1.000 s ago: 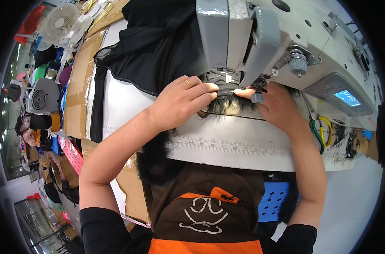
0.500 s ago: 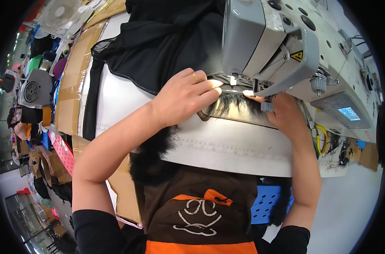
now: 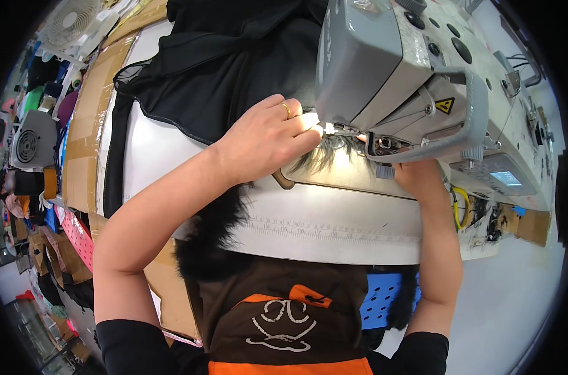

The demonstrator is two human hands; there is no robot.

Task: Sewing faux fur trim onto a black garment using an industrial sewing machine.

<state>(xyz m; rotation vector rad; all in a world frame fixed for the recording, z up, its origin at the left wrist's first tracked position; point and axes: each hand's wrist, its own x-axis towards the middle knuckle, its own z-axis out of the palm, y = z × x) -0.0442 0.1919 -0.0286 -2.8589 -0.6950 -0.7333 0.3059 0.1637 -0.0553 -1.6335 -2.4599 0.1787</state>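
The black cloth (image 3: 234, 75) lay left of the machine (image 3: 362, 69), its edge at the machine's front end, where dark fur (image 3: 326, 154) fringed out. The left hand (image 3: 265, 139) pinched that edge beside the machine. The right hand (image 3: 418, 176) was partly hidden behind the machine's guard; its grip I could not tell. The ruled table (image 3: 284, 245) spread under the machine.

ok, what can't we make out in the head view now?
All in the head view:
Right hand: most fingers hidden behind the grey guard.
Left hand: its own fingers cover whatever lies under them.
Black fabric: cut off by the top edge; part hidden behind the sewing machine head.
Display: too small and washed out to read.
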